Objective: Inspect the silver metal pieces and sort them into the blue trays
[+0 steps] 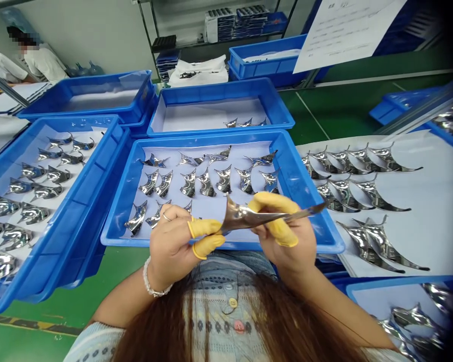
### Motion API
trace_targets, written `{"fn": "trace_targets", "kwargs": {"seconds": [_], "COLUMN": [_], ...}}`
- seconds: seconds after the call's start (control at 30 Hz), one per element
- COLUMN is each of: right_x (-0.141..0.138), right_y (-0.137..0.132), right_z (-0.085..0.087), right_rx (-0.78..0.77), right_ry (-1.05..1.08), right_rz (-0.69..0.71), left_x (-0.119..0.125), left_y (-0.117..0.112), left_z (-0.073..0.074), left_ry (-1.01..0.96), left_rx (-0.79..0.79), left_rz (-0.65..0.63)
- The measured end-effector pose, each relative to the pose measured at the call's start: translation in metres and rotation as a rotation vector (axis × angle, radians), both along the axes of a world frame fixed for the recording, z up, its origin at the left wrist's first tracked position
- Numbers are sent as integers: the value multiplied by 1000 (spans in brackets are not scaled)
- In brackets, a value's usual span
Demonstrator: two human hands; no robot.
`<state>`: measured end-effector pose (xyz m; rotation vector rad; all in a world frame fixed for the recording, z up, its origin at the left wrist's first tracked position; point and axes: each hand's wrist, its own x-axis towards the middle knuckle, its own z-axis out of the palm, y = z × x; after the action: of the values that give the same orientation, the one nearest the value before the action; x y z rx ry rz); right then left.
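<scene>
Between both hands is a shiny curved metal piece [245,217] with a wide flared end at the left and a long tapering tip at the right. My left hand [181,239], with yellow finger cots on thumb and forefinger, pinches the flared end. My right hand [287,236], also in yellow finger cots, grips the piece near its narrower part; some fingers are hidden behind it. Both hands are above the front edge of a blue tray [222,140] lined with white sheet, where several smaller polished metal pieces [207,182] lie in rows.
At left, stacked blue trays [113,146] hold more metal pieces. A second tray [219,85] stands behind the middle one. Long curved pieces [379,193] lie on a white sheet [438,176] at right. A paper [343,30] hangs upper right. A person [41,60] is at far left.
</scene>
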<state>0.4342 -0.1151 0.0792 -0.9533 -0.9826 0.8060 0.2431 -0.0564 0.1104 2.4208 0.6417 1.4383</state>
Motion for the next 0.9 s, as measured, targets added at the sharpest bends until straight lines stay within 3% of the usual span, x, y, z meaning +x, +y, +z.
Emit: {"fn": "trace_targets", "kwargs": {"seconds": [0.1, 0.27, 0.4, 0.5, 0.6, 0.77, 0.83, 0.9], "right_x": [-3, -13, -15, -8, 5, 18, 19, 20], "right_y": [1, 1, 3, 8, 15, 18, 16, 13], "right_z": [10, 22, 21, 14, 5, 2, 8, 15], "right_rx": [122, 130, 135, 112, 142, 373, 401, 398], "right_ry": [130, -57, -191, -192, -120, -349, -454, -523], "right_rz": [-68, -220, -285, -327, -328, -143, -11, 81], "left_x": [-2, -1, -1, -2, -3, 3, 8, 10], "left_y": [-1, -5, -6, -4, -1, 5, 6, 8], "left_z": [-1, -5, -6, -4, -6, -17, -22, -24], "left_ry": [37, 92, 102, 70, -8, -155, -167, -142], "left_rx": [59, 139, 207, 155, -129, -1070, -1242, -1240], "left_rz": [39, 78, 86, 65, -52, -327, -430, -473]}}
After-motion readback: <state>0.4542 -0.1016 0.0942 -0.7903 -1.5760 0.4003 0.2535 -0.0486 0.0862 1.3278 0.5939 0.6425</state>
